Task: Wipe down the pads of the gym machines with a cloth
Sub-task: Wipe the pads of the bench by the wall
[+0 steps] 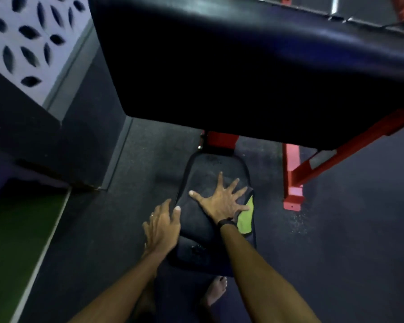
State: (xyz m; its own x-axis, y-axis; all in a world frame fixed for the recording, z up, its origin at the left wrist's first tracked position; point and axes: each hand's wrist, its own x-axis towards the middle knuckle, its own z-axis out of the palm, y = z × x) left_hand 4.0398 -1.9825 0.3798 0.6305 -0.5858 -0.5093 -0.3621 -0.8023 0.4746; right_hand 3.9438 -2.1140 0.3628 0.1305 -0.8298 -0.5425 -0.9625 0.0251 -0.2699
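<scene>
A black seat pad (214, 164) of a red-framed gym machine lies low in the middle of the head view. A dark cloth with a lime-green underside (245, 219) is spread over it. My right hand (221, 201) presses flat on the cloth with its fingers splayed wide. My left hand (162, 226) rests on the pad's left edge, thumb on top and fingers curled over the side. A large black back pad (243, 66) slopes overhead, above the seat.
The red steel frame (294, 178) stands right of the seat, with a diagonal strut rising to the right. A dark wall with a patterned white panel (21, 43) is on the left, and green turf (16, 234) lies below it. My bare foot (216, 290) stands on the dark rubber floor.
</scene>
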